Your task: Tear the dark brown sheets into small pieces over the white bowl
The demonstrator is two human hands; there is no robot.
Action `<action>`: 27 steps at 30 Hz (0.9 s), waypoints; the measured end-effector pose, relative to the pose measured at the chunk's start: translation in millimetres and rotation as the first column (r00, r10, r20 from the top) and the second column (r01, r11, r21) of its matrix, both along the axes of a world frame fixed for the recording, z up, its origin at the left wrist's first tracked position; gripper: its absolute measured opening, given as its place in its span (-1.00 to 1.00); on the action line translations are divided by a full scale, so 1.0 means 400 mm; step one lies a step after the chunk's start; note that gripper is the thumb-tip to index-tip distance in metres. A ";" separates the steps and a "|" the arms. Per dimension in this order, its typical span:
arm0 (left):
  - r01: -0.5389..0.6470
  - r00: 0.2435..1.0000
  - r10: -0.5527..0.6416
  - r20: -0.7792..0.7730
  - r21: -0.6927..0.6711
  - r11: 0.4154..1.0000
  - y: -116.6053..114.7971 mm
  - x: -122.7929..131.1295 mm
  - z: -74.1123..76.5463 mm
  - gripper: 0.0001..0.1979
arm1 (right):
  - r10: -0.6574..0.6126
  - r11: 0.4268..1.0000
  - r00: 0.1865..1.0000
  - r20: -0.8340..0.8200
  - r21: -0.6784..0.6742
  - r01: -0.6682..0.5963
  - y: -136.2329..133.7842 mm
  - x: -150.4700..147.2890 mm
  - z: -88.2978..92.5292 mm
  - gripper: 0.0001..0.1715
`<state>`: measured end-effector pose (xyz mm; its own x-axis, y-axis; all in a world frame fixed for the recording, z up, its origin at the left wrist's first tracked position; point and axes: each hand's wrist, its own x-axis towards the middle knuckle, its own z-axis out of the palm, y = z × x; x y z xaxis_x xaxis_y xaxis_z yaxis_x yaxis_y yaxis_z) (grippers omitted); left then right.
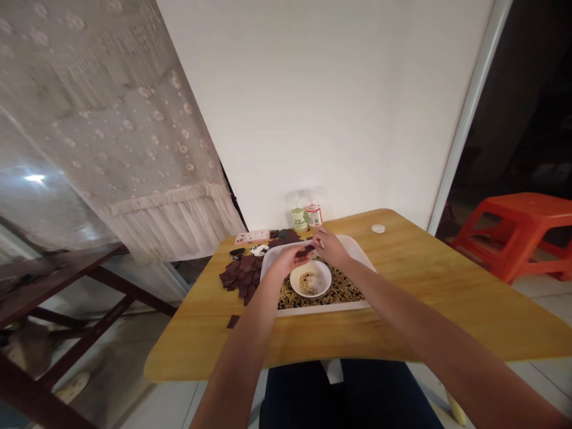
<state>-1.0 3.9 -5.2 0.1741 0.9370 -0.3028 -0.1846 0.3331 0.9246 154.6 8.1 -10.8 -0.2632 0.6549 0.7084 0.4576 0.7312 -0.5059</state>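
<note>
Dark-red piece [305, 251] betw. L hand [285, 261], R hand [329, 248]

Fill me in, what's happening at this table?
A person's left hand and right hand hold a dark brown piece above a white tray of mixed beans. A white bowl of pale beans sits in the tray. A pile of similar dark pieces lies beside the tray on the wooden table.

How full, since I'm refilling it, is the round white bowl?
The round white bowl is partly full: pale beans heaped mid-bowl, white showing around.
</note>
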 end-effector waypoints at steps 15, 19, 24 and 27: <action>-0.020 1.000 0.019 0.011 0.068 0.997 -0.013 0.004 0.007 -0.92 | -0.051 0.999 0.998 -0.031 -0.011 0.051 0.002 0.011 0.003 -0.74; -0.024 1.000 0.025 -0.005 0.069 0.997 -0.011 0.003 0.004 -0.91 | -0.053 0.999 0.998 -0.020 -0.007 0.052 0.004 0.012 0.001 -0.73; -0.012 1.000 0.012 -0.009 0.060 0.998 -0.010 0.004 0.003 -0.95 | -0.062 0.998 0.998 -0.030 -0.010 0.062 0.003 0.012 -0.001 -0.74; -0.037 0.999 0.036 0.014 0.068 0.997 -0.011 0.003 0.004 -0.95 | -0.041 0.999 0.999 -0.032 -0.003 0.041 0.001 0.012 0.001 -0.74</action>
